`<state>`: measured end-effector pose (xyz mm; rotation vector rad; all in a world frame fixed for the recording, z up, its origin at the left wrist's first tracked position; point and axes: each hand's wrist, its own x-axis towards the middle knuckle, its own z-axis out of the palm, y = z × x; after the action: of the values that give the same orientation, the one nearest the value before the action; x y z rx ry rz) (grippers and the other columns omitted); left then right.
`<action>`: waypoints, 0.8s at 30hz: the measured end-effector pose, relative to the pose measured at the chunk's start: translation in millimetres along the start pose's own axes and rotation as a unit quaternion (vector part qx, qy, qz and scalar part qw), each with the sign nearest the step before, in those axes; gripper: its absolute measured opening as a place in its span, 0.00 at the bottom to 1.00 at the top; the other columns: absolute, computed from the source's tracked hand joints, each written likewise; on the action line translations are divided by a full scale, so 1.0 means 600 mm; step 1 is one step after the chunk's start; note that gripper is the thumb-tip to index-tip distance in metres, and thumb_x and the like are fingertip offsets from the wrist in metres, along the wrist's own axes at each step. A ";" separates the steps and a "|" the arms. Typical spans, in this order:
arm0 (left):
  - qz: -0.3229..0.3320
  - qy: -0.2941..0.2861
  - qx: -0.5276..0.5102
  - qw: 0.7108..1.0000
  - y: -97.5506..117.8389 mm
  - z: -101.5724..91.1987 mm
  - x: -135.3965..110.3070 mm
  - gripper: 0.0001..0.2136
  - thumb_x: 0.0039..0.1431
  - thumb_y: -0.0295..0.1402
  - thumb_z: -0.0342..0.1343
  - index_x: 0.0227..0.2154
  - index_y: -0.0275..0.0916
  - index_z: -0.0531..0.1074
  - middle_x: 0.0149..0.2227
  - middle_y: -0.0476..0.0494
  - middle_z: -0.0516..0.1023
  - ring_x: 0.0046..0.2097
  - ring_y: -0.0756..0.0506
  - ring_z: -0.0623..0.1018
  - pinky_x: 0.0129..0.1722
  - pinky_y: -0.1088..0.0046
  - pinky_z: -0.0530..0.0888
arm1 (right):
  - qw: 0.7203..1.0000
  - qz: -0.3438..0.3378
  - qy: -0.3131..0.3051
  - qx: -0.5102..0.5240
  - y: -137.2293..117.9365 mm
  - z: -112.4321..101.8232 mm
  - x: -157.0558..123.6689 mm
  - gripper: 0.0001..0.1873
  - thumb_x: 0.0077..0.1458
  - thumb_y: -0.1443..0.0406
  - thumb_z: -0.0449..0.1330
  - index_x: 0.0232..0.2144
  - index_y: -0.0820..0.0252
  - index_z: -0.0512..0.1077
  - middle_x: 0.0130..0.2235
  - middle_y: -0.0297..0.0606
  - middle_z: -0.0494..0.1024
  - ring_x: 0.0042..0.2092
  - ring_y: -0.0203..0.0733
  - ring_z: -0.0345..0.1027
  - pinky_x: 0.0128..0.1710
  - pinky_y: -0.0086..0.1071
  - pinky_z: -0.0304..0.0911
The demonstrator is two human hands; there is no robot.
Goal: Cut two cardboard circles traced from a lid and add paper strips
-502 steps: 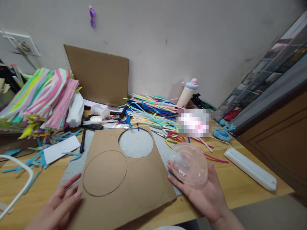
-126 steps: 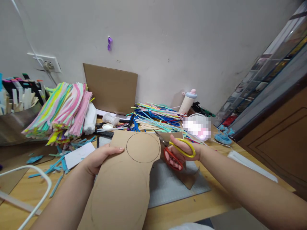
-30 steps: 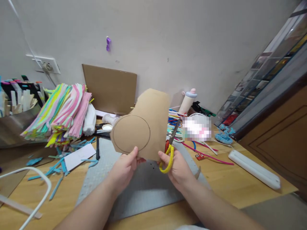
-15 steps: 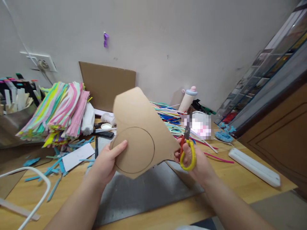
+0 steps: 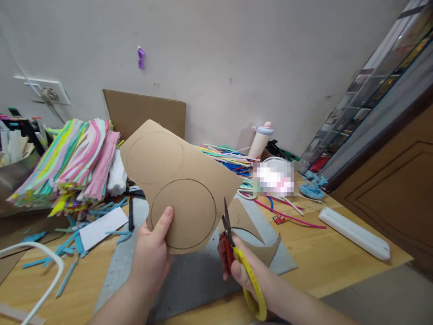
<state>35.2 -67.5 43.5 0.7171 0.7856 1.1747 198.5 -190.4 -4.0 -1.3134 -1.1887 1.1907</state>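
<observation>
A piece of brown cardboard (image 5: 199, 169) is raised above the work mat, gripped at its lower left by my left hand (image 5: 155, 239), thumb on the front face. A dark circle is drawn on its lower part, a fainter one above. My right hand (image 5: 237, 262) holds scissors (image 5: 233, 239) with one red and one yellow handle. Their blades are parted and point upward beside the cardboard's lower right edge. Under my right hand, a cardboard offcut (image 5: 245, 219) with a curved dark edge lies on the grey mat (image 5: 196, 280).
Bundles of pastel pipe cleaners (image 5: 81, 158) stand at left, near blue scraps and a white card (image 5: 103, 228). Behind lie loose pipe cleaners, a bottle (image 5: 260, 142) and a blurred tub. A white bar (image 5: 353, 232) lies at right; a white curved tube (image 5: 56, 257) crosses the lower left.
The cardboard has turned and shifted left. My right hand has come away from its right corner and moved down and left, with the scissors' blades now spread. The offcut now shows on the mat.
</observation>
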 end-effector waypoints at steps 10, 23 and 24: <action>0.018 -0.025 0.046 0.998 -0.004 -0.003 -0.003 0.22 0.51 0.35 0.64 0.51 0.43 0.72 0.48 0.46 0.80 0.53 0.37 0.75 0.48 0.63 0.76 | 0.990 0.048 0.055 0.118 0.006 0.024 0.020 0.29 0.53 0.38 0.50 0.24 0.58 0.59 0.18 0.27 0.59 0.16 0.30 0.52 0.13 0.24 0.53; -0.021 -0.076 0.083 0.993 -0.002 -0.017 0.007 0.17 0.49 0.37 0.65 0.42 0.38 0.76 0.44 0.41 0.82 0.46 0.37 0.79 0.42 0.65 0.78 | 0.995 0.061 0.043 0.062 -0.033 -0.009 0.028 0.33 0.49 0.35 0.50 0.23 0.59 0.62 0.18 0.27 0.59 0.16 0.28 0.52 0.15 0.25 0.53; -0.022 -0.078 0.087 0.993 0.000 -0.017 0.008 0.17 0.50 0.37 0.65 0.43 0.38 0.75 0.44 0.41 0.82 0.46 0.37 0.79 0.42 0.65 0.78 | 0.996 0.062 0.047 0.051 -0.032 -0.009 0.028 0.32 0.50 0.36 0.51 0.21 0.58 0.60 0.17 0.25 0.57 0.14 0.27 0.49 0.12 0.23 0.50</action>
<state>27.5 -62.0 36.8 0.9208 0.7747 1.0047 203.7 -173.1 14.4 -1.3655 -0.9787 1.2483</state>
